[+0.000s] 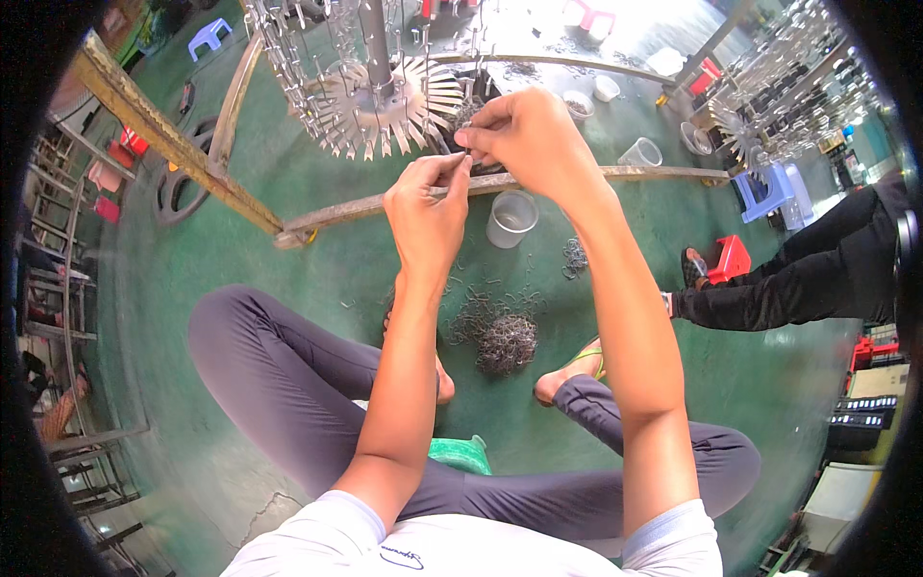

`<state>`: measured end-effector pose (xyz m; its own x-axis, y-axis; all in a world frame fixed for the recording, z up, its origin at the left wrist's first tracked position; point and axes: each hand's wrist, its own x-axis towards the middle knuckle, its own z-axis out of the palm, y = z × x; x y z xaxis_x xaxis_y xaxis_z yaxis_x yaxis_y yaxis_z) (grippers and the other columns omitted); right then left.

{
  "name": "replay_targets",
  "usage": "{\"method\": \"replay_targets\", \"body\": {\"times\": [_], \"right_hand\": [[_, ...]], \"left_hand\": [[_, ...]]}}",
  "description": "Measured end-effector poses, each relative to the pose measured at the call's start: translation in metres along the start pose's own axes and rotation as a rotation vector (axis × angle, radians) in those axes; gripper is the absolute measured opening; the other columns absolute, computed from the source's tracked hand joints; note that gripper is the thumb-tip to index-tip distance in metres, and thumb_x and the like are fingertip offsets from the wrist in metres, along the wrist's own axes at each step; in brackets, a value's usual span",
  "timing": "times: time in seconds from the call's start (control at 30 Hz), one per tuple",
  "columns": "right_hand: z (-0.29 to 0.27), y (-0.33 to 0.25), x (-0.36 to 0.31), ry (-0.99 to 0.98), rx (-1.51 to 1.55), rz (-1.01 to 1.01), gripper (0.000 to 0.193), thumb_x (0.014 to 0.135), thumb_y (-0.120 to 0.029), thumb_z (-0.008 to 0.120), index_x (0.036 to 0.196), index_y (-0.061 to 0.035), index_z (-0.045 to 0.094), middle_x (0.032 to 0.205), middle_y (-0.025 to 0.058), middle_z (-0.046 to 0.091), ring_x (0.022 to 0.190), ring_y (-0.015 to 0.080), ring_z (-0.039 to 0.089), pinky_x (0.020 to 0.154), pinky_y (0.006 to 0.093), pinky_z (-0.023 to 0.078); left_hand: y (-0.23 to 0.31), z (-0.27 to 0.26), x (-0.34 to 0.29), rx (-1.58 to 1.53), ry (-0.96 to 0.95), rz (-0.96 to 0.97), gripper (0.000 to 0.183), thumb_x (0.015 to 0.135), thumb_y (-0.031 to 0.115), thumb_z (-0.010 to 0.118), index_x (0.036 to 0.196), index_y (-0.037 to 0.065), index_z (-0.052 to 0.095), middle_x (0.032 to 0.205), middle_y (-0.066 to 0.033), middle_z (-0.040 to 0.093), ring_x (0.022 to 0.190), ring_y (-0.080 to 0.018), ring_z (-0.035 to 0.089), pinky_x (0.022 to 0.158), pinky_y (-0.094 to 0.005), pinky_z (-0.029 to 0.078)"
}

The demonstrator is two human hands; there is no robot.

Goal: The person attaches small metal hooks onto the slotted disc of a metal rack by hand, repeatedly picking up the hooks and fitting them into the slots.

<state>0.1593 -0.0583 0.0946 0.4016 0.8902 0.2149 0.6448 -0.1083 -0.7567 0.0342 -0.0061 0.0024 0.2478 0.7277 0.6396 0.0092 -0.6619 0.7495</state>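
Observation:
My left hand (426, 212) is raised in front of me, its thumb and fingers pinched together. My right hand (532, 137) meets it from above, also in a pinch, the two sets of fingertips almost touching. A tiny dark bit shows between them, too small to name. Just behind the hands stands a round metal rack (375, 106), with a ring of flat prongs and many small metal pieces hanging on it. On the green floor between my feet lies a heap of small bent wire hooks (507, 344), with loose ones scattered about it.
A clear plastic tub (511, 219) stands beyond the heap, before a metal floor bar (375, 204). Another loaded rack (784, 91) is at the far right. A person's dark-trousered legs (793, 274) reach in from the right, near a red stool (731, 260) and a blue stool (764, 195).

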Motion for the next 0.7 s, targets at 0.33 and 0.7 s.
{"method": "replay_targets", "body": {"times": [0.33, 0.7], "right_hand": [[0.018, 0.022, 0.022, 0.047, -0.013, -0.124, 0.023, 0.080, -0.020, 0.076, 0.090, 0.0001, 0.076, 0.068, 0.0172, 0.069, 0.062, 0.0246, 0.067, 0.064, 0.0369, 0.052], [0.030, 0.034, 0.023, 0.021, 0.067, -0.157, 0.022, 0.079, -0.020, 0.077, 0.087, 0.0008, 0.075, 0.068, 0.0140, 0.069, 0.061, 0.0197, 0.065, 0.063, 0.0341, 0.052]], "left_hand": [[-0.025, -0.007, 0.007, -1.209, 0.182, -0.833, 0.031, 0.099, 0.019, 0.060, 0.116, -0.005, 0.053, 0.121, -0.0228, 0.057, 0.116, -0.0361, 0.060, 0.102, -0.0447, 0.052], [-0.028, -0.006, 0.004, -1.050, 0.257, -0.731, 0.035, 0.101, 0.022, 0.058, 0.104, -0.013, 0.061, 0.106, -0.0230, 0.068, 0.098, -0.0302, 0.071, 0.089, -0.0353, 0.061]]}}
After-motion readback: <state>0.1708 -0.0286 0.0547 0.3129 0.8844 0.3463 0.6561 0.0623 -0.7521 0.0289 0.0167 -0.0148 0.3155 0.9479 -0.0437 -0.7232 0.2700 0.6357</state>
